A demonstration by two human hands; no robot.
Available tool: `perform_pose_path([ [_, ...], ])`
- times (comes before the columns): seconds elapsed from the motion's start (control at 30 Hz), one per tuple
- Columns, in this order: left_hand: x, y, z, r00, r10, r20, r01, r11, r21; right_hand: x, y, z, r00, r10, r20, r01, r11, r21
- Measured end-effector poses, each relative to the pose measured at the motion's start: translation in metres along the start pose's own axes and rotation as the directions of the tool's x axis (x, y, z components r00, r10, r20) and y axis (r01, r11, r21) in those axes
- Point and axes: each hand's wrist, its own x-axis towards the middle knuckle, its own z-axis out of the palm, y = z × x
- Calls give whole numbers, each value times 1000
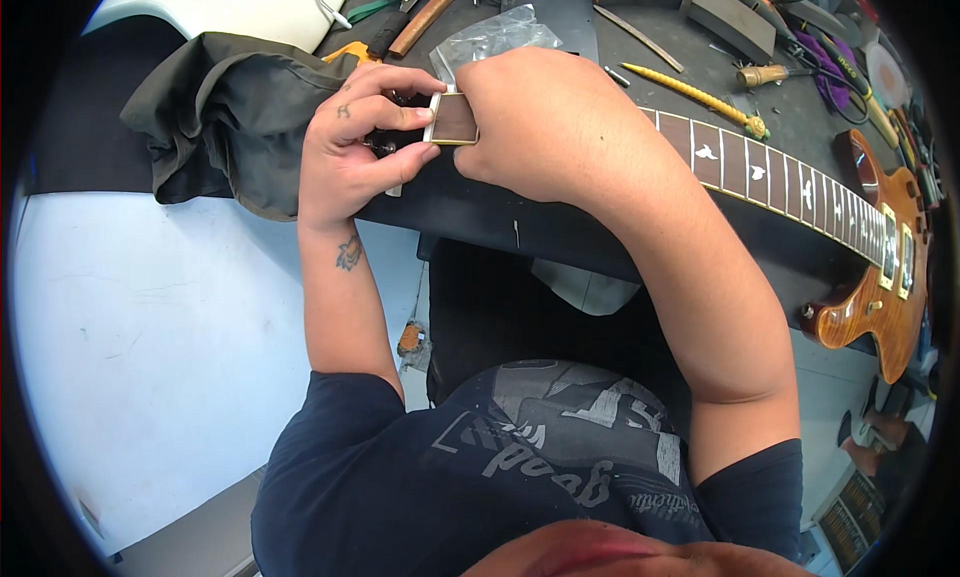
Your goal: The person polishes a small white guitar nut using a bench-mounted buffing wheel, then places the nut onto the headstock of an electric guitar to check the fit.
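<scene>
An electric guitar lies across the workbench, its dark fretboard (735,162) inlaid with pale bird shapes and its amber body (860,312) at the far right. At the neck's left end, my left hand (365,127) pinches the narrow white nut (433,117) between thumb and fingertips. Tuning parts of the headstock partly show beneath that hand. My right hand (545,122) is curled over the neck just right of the nut, thumb on the near side. Its other fingertips are hidden. A bare piece of fretboard shows between both hands.
Dark grey cloth (225,117) lies left of my left hand. Beyond the neck are a clear plastic bag (500,42), a yellow twisted stick (695,97), a wooden-handled tool (765,75) and a sanding block (730,22). A white guitar body (215,12) stands at upper left.
</scene>
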Motion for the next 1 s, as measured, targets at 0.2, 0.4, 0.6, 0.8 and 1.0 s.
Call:
perform_pose_path([
  [0.2, 0, 1, 0, 1000, -14, -1, 14, 1000, -16, 1, 1, 4, 1000, 7, -21, -7, 1000, -6],
  [0.4, 0, 2, -2, 998, -55, 22, 56, 998, -40, 1, 1, 5, 999, 2, -33, -2, 1000, -13],
  [0.6, 0, 0, -1, 999, -43, 10, 44, 998, -45, 1, 2, 3, 1000, 1, -28, -1, 1000, 1],
  [0.8, -7, -4, 1, 995, -61, -77, 44, 979, -201, 0, 4, 4, 999, -12, -45, 13, 1000, 26],
  [1.0, -18, -12, -7, 981, -87, -173, -24, 831, -556, -3, -3, -1, 1000, -8, -20, 8, 1000, 13],
])
